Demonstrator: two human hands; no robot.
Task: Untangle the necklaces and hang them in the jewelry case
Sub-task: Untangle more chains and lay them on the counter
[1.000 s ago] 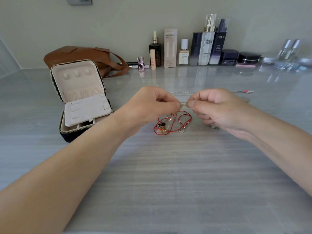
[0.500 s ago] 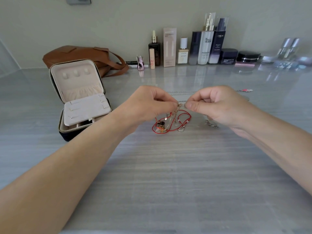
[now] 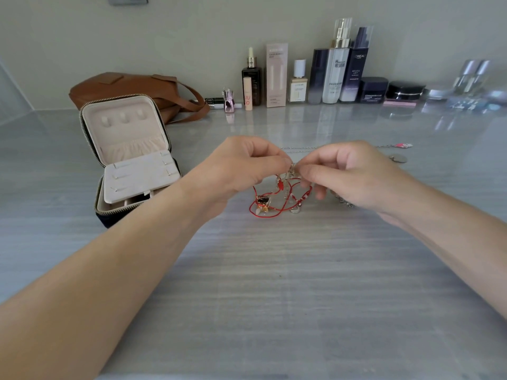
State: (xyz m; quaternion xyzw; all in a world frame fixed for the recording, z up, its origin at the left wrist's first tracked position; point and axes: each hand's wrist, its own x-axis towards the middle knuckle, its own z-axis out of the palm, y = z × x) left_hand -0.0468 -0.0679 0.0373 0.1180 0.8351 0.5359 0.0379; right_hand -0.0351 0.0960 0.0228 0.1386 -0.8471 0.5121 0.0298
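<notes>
Both hands — left hand [image 3: 241, 165]; right hand [image 3: 354, 174] — pinch the tangled necklaces [image 3: 282, 196].

We see a brown bag [image 3: 131, 87] at the wall, left of a row of cosmetic bottles [image 3: 333, 75], on the grey surface [image 3: 274, 283].

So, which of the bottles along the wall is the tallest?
The pale pump bottle with the clear cap, standing between the plain dark bottle and the dark L'Oreal bottle. Its top rises above all the others.
</notes>
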